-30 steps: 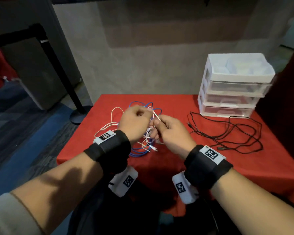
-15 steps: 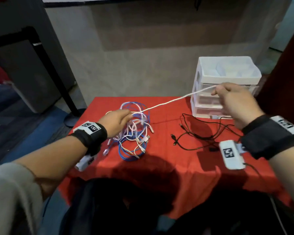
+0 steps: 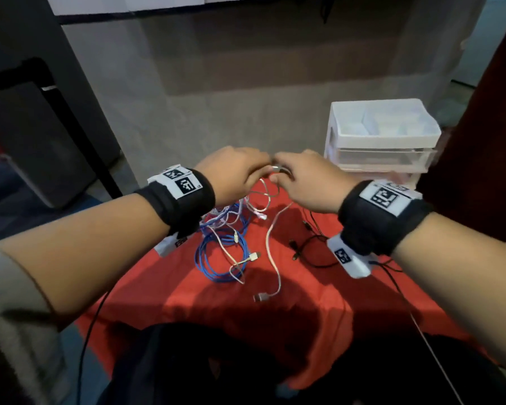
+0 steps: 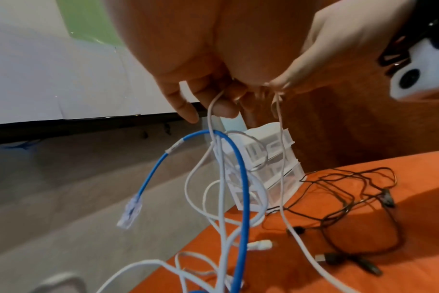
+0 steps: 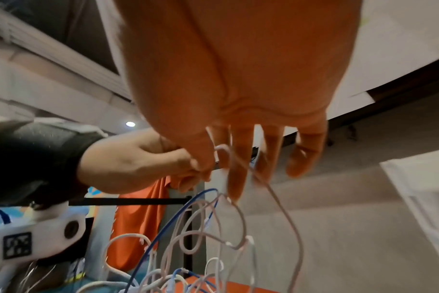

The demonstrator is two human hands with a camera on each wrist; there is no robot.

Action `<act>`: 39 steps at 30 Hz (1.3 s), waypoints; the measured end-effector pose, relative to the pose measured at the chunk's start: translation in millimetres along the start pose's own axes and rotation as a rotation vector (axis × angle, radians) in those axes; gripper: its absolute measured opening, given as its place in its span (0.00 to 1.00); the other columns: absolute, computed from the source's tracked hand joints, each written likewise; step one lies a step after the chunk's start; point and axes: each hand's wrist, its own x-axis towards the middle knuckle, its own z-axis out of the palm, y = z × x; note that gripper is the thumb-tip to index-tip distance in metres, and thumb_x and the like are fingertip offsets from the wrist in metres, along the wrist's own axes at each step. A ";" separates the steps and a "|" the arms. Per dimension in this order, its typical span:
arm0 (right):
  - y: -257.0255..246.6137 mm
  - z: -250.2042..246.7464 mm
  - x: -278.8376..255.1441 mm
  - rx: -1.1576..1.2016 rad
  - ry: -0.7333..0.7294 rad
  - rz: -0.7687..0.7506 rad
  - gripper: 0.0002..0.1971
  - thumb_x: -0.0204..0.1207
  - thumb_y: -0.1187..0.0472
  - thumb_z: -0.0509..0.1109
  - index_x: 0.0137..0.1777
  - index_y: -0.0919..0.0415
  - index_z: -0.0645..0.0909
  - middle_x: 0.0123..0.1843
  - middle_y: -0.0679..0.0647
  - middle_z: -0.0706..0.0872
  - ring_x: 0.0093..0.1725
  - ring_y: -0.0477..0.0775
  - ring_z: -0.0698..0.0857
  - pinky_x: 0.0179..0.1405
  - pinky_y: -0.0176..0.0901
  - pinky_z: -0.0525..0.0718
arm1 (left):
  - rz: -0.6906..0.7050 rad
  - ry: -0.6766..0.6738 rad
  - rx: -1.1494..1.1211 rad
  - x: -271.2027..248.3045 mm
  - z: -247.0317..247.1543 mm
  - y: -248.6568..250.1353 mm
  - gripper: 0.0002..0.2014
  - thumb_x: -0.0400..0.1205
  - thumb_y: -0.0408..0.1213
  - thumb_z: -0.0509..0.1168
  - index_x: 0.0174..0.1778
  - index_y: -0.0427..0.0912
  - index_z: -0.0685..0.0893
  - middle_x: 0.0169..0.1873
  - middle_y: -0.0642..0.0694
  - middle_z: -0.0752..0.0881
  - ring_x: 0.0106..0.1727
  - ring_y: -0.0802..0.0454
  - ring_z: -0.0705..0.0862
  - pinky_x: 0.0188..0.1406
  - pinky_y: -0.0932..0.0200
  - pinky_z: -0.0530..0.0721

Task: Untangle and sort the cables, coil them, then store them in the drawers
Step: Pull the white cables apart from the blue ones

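My left hand and right hand meet in the air above the red table. Both pinch the same white cable, which hangs slack down to a USB plug on the cloth. The left wrist view shows my left fingers pinching the white cable, with a blue network cable looped over it. In the right wrist view my thumb and forefinger pinch the white cable. A tangle of blue and white cables lies below my left wrist.
A white drawer unit with clear drawers stands at the back right of the table. A loose black cable lies in front of it, under my right wrist. A black stanchion post stands on the floor to the left.
My right hand has come back from the drawer side to meet the left. The left hand rose off the tangle. The white cable, taut before, now hangs slack.
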 end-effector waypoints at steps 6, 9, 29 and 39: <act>-8.8 -36.6 20.8 0.075 0.025 -0.001 0.14 0.88 0.57 0.62 0.47 0.60 0.86 0.33 0.50 0.80 0.34 0.51 0.79 0.35 0.44 0.72 | -0.221 -0.002 -0.096 -21.3 8.4 -26.1 0.19 0.88 0.53 0.50 0.45 0.45 0.79 0.39 0.44 0.85 0.42 0.39 0.82 0.41 0.47 0.78; -7.5 -71.1 20.5 0.207 0.156 0.023 0.13 0.87 0.58 0.63 0.44 0.60 0.86 0.25 0.48 0.74 0.24 0.47 0.73 0.24 0.36 0.69 | -0.428 0.075 -0.175 -40.6 22.3 -44.9 0.17 0.89 0.51 0.56 0.43 0.43 0.79 0.36 0.44 0.85 0.40 0.39 0.83 0.40 0.49 0.78; 22.7 -100.2 -7.0 0.647 0.210 0.258 0.16 0.91 0.59 0.57 0.43 0.58 0.82 0.21 0.46 0.68 0.21 0.48 0.68 0.35 0.49 0.77 | -0.632 0.296 -0.697 -49.3 12.3 7.6 0.09 0.87 0.49 0.66 0.55 0.48 0.86 0.46 0.53 0.87 0.47 0.58 0.84 0.53 0.65 0.79; -1.2 -92.3 -33.1 0.710 0.131 0.197 0.17 0.90 0.58 0.59 0.44 0.60 0.85 0.23 0.52 0.71 0.24 0.53 0.72 0.40 0.56 0.77 | -0.638 0.263 -1.317 0.3 -1.0 95.5 0.11 0.89 0.41 0.63 0.43 0.44 0.85 0.41 0.47 0.87 0.45 0.54 0.86 0.49 0.49 0.86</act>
